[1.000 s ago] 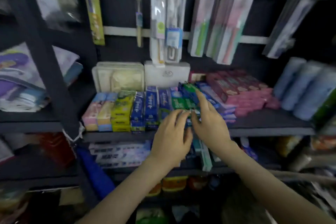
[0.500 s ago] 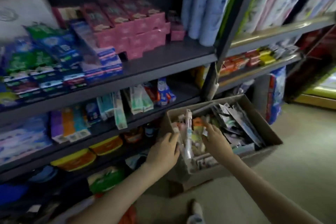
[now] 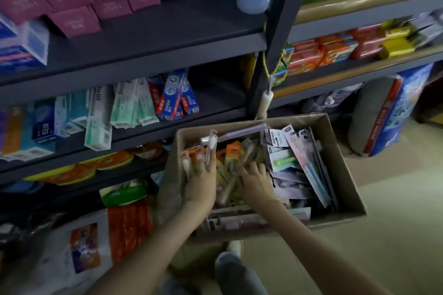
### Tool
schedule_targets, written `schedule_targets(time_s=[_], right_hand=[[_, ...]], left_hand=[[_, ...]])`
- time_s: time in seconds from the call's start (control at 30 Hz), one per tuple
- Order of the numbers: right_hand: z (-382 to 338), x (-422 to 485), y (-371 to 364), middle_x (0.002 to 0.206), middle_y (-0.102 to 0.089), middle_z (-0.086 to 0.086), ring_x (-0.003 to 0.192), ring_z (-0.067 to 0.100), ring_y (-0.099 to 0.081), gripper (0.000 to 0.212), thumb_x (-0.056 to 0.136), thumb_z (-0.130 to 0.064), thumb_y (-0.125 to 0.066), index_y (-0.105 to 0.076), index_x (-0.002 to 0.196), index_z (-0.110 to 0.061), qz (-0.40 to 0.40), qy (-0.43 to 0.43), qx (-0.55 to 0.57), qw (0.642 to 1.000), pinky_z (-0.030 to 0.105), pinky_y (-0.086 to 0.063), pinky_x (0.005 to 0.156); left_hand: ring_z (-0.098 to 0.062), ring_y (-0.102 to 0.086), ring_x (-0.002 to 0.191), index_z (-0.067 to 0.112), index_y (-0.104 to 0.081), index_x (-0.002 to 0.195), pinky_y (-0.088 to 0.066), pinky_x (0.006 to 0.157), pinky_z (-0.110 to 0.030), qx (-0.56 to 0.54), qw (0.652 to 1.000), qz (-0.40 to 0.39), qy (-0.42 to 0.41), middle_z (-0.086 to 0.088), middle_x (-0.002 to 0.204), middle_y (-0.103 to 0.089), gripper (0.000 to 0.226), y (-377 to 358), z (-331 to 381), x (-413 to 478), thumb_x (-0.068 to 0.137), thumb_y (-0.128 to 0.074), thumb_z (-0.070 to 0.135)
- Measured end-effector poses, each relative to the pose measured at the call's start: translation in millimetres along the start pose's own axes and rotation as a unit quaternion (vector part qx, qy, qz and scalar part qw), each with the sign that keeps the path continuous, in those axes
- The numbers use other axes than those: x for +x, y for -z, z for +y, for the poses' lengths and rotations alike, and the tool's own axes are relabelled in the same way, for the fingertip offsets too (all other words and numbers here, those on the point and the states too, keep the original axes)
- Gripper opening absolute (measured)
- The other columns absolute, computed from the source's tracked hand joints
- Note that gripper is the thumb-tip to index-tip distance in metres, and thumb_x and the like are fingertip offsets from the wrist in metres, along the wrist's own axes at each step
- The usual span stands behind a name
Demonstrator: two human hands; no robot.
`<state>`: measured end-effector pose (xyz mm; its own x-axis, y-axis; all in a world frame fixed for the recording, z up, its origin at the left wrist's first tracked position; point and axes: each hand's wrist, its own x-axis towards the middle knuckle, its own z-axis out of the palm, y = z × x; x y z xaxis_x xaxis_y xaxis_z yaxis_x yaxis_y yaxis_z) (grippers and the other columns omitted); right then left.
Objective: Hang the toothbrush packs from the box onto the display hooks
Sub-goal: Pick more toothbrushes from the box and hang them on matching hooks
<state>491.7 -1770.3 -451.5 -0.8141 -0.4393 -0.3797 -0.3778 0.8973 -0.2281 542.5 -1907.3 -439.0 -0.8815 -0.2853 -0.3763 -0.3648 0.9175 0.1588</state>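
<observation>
Hands sunk deeper, among packs in box

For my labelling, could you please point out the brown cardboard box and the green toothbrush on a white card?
Brown cardboard box [image 3: 336, 158]: head view, right inner wall.
Green toothbrush on white card [image 3: 284, 160]: head view, its handle.

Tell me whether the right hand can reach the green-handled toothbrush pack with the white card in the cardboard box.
Probably yes. The right hand lies inside the open brown cardboard box, close beside the white-carded pack with the green toothbrush, which sits atop the pile, uncovered.
</observation>
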Motion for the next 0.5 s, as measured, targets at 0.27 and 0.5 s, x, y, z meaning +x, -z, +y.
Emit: schedule_targets(time_s=[0.27,0.5], right_hand=[[-34,15,-3,0.147,-0.032,0.015,0.132,0.033,-0.027,0.070,0.091,-0.048,-0.047,-0.019,0.148,-0.020,-0.053,-0.084,0.006,0.995,0.042,-0.026,0.104],[-44,2,-6,0.124,-0.045,0.015,0.118,0.034,-0.039,0.067,0.084,-0.006,-0.059,-0.030,0.143,-0.019,0.086,-0.095,0.283,0.951,0.040,-0.038,0.098]], left_hand=[[-0.031,-0.038,0.135,0.038,0.021,0.146,-0.048,0.088,-0.033,-0.088,0.996,0.014,-0.012,-0.008,0.160,-0.006,0.086,9,-14,-11,0.098,-0.047,0.018],[-0.022,-0.055,0.110,0.041,0.011,0.148,-0.050,0.076,-0.026,-0.157,0.984,0.080,-0.024,-0.009,0.145,-0.035,0.083,22,-22,-36,0.096,-0.052,0.023]])
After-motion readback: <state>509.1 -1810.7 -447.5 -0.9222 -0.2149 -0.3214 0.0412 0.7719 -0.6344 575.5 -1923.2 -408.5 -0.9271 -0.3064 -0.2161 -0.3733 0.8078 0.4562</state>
